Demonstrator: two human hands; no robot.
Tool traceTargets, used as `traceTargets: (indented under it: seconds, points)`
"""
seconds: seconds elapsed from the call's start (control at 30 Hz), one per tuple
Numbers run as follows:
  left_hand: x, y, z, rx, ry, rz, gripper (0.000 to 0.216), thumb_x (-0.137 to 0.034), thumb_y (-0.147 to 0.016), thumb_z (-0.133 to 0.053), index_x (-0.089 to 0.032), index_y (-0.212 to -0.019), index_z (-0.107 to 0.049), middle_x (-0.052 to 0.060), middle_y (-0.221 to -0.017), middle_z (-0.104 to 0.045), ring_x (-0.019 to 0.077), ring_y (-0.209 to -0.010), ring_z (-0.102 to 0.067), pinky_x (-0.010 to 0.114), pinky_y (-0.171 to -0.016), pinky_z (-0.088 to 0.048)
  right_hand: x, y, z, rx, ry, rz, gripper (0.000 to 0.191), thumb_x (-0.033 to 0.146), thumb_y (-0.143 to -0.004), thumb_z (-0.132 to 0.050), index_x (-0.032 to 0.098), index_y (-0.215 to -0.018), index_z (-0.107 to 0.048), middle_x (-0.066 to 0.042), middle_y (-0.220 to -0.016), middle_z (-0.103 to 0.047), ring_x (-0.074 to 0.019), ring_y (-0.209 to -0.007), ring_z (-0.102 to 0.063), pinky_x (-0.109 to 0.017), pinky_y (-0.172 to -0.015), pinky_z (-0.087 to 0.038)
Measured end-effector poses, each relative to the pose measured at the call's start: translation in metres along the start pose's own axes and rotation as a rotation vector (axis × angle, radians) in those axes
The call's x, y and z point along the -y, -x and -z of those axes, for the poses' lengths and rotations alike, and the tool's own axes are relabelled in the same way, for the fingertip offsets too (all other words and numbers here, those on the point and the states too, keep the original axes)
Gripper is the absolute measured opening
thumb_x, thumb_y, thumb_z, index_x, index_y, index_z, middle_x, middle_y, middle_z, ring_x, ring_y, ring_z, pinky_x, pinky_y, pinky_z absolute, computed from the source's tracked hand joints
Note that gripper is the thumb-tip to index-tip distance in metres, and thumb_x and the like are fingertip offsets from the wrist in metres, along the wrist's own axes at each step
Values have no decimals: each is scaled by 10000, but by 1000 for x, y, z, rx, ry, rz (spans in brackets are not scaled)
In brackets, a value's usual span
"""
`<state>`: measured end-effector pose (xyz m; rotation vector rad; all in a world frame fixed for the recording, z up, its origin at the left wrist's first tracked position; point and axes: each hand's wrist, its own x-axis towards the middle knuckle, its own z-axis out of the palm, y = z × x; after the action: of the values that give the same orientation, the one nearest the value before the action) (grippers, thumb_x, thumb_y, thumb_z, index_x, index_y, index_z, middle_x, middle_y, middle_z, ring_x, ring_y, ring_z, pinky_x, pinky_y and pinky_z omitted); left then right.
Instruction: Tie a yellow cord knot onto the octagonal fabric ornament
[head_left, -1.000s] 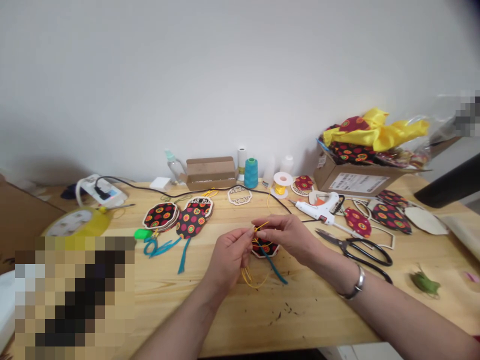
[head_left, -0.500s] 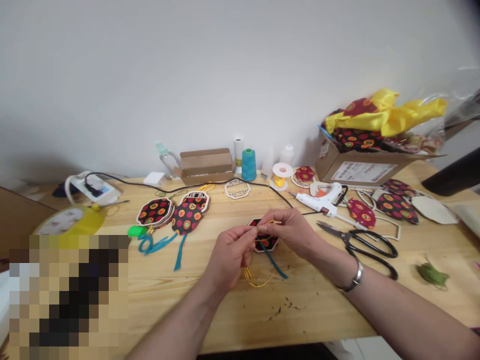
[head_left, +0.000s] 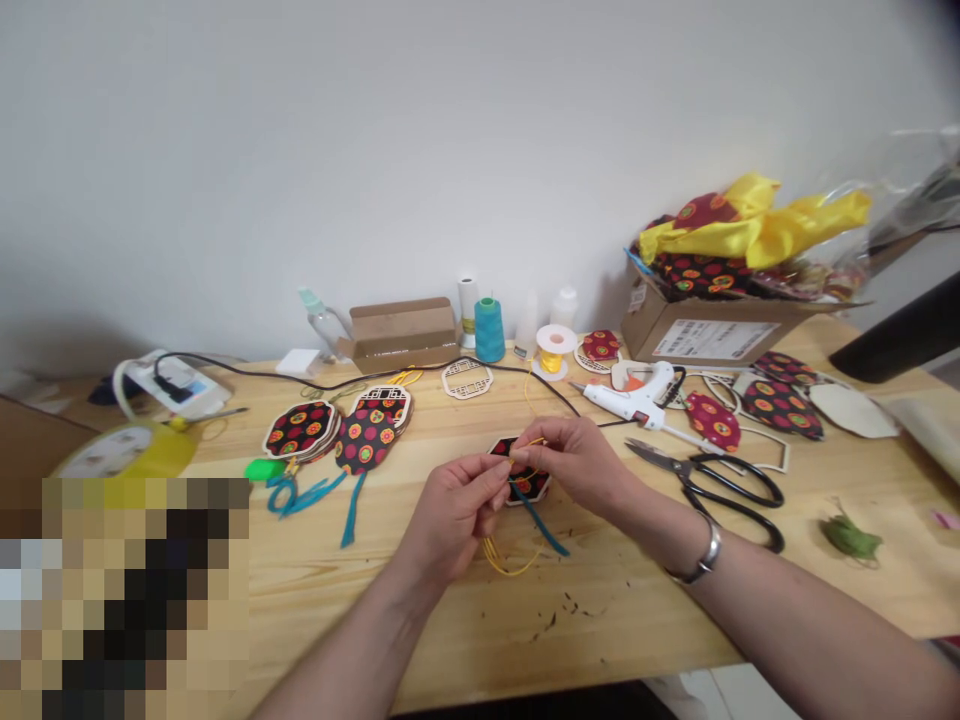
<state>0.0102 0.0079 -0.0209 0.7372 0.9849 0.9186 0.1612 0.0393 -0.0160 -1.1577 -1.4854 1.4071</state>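
Note:
Between my two hands runs a thin yellow cord [head_left: 512, 572], pinched at the fingertips, with loops hanging below. My left hand [head_left: 463, 505] is closed on it, thumb against forefinger. My right hand [head_left: 574, 460] meets it from the right, also closed on the cord. Just behind the fingers lies an octagonal patterned fabric piece with a pale rim [head_left: 534, 485], partly covered by my hands. A teal tassel [head_left: 546, 525] trails from it toward me. Exactly how the cord is wound at the fingertips is too small to make out.
Black-handled scissors [head_left: 705, 480] and a white glue gun [head_left: 637, 395] lie to the right. Behind stand a yellow cord spool [head_left: 553, 355], a teal thread cone [head_left: 490, 330] and a cardboard box [head_left: 697, 335] of fabric. Stacked patterned pieces [head_left: 300, 430] sit left; green thread [head_left: 850, 537] lies far right.
The whole view has shifted slightly, so the table items appear a little further left. Both hands keep their pinch on the yellow cord, with barely any movement of the fingers.

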Motion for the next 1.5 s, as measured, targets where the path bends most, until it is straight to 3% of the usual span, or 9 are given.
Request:
traceTargets:
  seconds: [0.33,0.5,0.83,1.2,1.5]
  points:
    - [-1,-1,1,-95,52,-47,174,-263,-684,-653,-93,-714,-632,-60,-440,-418,5,-371,-247,155,-356,-124,5,-2,4,-63,-78,-80,177,292,-636,-668,124,-690,-670,-27,-642,-646,-115,-572,-550,-238,-554,-436]
    - [-2,-2,0,-84,86,-38,172,-249,-678,-660,-87,-724,-624,-59,-449,-427,0,-365,-233,148,-351,-124,2,-3,3,-109,-57,-32,156,290,-631,-678,139,-663,-656,-25,-640,-642,-120,-571,-551,-246,-551,-440]
    - [-2,-2,2,-74,114,-62,167,-245,-692,-654,-89,-675,-598,-61,-471,-415,-1,-381,-230,136,-349,-145,-3,2,2,-115,339,432,49,215,-713,-649,177,-688,-667,-22,-669,-605,-127,-668,-529,-275,-655,-419]
    - [-3,-2,1,-84,106,-64,155,-236,-673,-664,-97,-655,-597,-55,-471,-435,3,-375,-240,139,-346,-153,-6,1,2,-62,426,570,112,105,-744,-590,191,-747,-662,-21,-699,-618,-137,-712,-525,-295,-697,-421]
    - [3,-4,3,-199,-46,-118,163,-273,-677,-655,-113,-675,-619,-52,-466,-466,12,-367,-288,153,-353,-173,-7,5,3,-6,664,785,130,135,-795,-531,189,-791,-649,-46,-757,-612,-160,-748,-458,-322,-687,-405]
